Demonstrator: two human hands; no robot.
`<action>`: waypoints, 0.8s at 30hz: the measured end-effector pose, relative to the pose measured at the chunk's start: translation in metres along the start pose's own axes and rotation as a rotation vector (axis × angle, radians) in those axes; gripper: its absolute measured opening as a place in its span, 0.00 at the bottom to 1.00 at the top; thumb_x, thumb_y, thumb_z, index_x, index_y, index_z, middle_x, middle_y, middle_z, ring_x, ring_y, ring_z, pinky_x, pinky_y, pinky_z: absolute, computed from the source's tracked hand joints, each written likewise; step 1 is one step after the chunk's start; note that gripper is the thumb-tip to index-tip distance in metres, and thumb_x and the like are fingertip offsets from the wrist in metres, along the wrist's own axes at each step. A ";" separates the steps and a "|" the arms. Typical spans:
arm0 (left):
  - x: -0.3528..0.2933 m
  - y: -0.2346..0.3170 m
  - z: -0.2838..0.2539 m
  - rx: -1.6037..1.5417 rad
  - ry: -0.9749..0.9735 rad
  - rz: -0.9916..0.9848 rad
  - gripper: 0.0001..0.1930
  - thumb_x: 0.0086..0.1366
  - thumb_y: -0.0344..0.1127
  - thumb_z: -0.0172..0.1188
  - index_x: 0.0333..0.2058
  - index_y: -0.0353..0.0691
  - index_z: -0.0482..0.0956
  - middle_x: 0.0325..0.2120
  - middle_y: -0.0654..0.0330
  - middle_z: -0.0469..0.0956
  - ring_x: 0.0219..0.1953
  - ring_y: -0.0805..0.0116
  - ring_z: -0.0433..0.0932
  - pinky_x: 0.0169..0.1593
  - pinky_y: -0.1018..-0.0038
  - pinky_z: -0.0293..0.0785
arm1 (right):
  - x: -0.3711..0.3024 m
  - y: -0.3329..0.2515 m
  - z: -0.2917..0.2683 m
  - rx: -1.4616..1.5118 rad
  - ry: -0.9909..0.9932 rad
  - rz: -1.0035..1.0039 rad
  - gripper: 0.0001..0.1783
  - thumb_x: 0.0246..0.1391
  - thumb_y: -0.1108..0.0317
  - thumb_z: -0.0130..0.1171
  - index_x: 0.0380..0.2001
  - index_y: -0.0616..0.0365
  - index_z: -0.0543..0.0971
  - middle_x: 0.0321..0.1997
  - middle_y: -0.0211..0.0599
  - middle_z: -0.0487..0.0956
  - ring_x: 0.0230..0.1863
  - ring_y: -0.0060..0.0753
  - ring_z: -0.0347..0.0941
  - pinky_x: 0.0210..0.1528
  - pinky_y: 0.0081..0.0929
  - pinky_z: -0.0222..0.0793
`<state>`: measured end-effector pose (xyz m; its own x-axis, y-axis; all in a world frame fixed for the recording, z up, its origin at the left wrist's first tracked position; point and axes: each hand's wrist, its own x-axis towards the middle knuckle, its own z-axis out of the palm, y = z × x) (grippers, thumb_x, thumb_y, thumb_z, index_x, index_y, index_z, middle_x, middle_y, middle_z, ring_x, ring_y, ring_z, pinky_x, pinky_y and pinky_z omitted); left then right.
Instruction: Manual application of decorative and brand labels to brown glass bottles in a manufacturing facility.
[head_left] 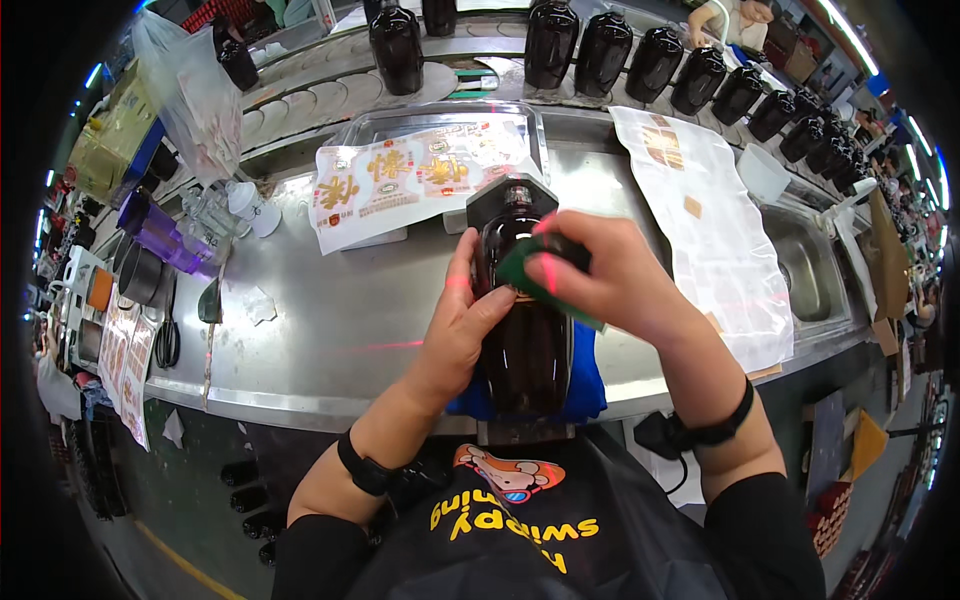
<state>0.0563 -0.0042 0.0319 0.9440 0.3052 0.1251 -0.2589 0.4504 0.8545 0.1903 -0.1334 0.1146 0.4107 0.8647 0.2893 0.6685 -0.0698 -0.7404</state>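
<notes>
A dark, glossy glass bottle (522, 350) lies along the front edge of the metal bench, its neck pointing away from me. Under it shows a blue cloth (588, 375). My left hand (455, 325) is wrapped against the bottle's left side, thumb across the front. In my right hand (610, 275) is a green squeegee-like scraper (530, 272), pressed on the bottle's upper body. A red laser line crosses both hands. Behind the neck stands a dark angular block (485, 205), partly hidden by the bottle.
Gold-printed label sheets (400, 175) lie on a tray behind the bottle. A white backing sheet (700, 230) spreads at right, beside a sink (815, 270). Dark bottles (605, 55) line the conveyor (300, 85). Clear and white squeeze bottles (252, 208) stand at left.
</notes>
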 end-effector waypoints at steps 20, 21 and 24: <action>-0.066 -0.009 -0.017 1.437 -0.069 0.349 0.61 0.53 0.56 0.67 0.68 0.26 0.35 0.67 0.36 0.48 0.70 0.38 0.48 0.70 0.43 0.33 | -0.015 -0.022 0.011 -0.476 0.037 -0.525 0.14 0.40 0.73 0.68 0.34 0.55 0.80 0.24 0.34 0.72 0.26 0.39 0.69 0.33 0.33 0.64; -0.066 -0.010 -0.015 1.436 -0.072 0.352 0.61 0.53 0.56 0.67 0.68 0.26 0.35 0.67 0.36 0.48 0.70 0.38 0.48 0.70 0.43 0.33 | -0.007 -0.015 0.005 -0.315 -0.073 -0.469 0.13 0.40 0.73 0.68 0.33 0.54 0.80 0.25 0.34 0.73 0.27 0.39 0.70 0.34 0.33 0.63; -0.061 -0.008 -0.007 1.455 -0.036 0.644 0.54 0.52 0.49 0.69 0.65 0.21 0.47 0.59 0.34 0.65 0.59 0.32 0.65 0.66 0.37 0.40 | 0.022 -0.006 -0.010 -0.487 0.032 -0.176 0.12 0.38 0.71 0.68 0.30 0.52 0.79 0.30 0.34 0.75 0.30 0.36 0.71 0.37 0.32 0.63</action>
<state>-0.0002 -0.0203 0.0140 0.7680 0.0912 0.6340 -0.2118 -0.8980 0.3857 0.2016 -0.1193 0.1316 0.2797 0.8690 0.4081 0.9370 -0.1545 -0.3132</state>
